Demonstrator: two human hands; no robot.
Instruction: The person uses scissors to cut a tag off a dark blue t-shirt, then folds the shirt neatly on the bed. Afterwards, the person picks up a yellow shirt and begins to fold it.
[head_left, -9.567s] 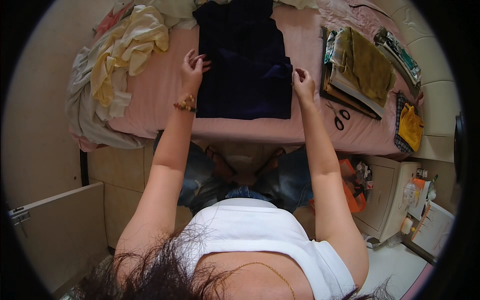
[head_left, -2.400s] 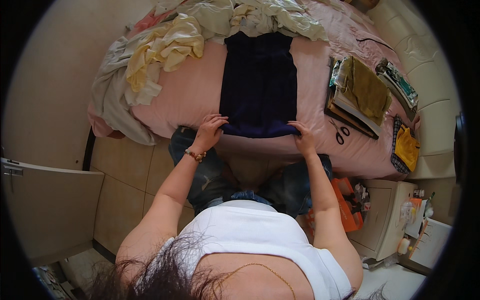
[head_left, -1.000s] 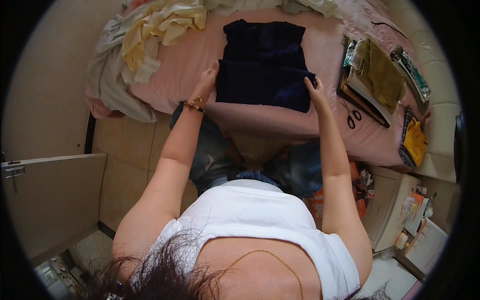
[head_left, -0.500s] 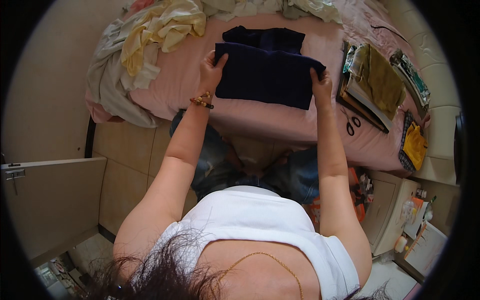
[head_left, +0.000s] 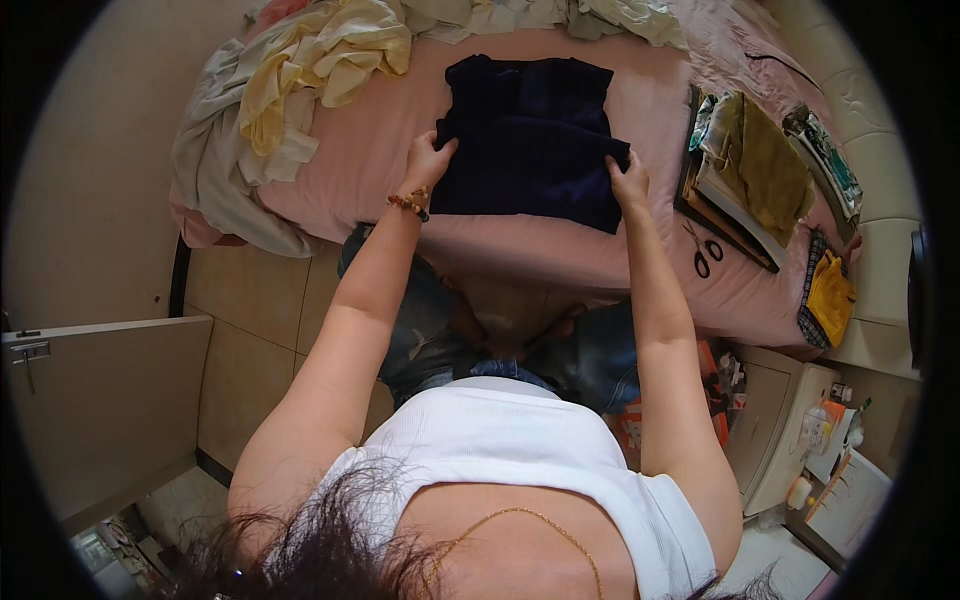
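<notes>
A dark navy garment lies on the pink bed sheet near the bed's front edge, with its near part folded over in a crosswise flap. Its exact kind is hard to tell. My left hand pinches the left end of the fold, thumb on top. At the right end, my right hand grips the cloth between thumb and fingers. The far part of the garment spreads flat beyond both hands.
Rumpled pale yellow cloth and grey cloth heap at the left. Folded brown clothing is stacked at the right, with black-handled scissors beside it. A yellow folded cloth sits near the bed's right corner.
Both hands have come nearer to me and slightly closer together, drawing the fold's edge down. More of the garment's far part now shows.
</notes>
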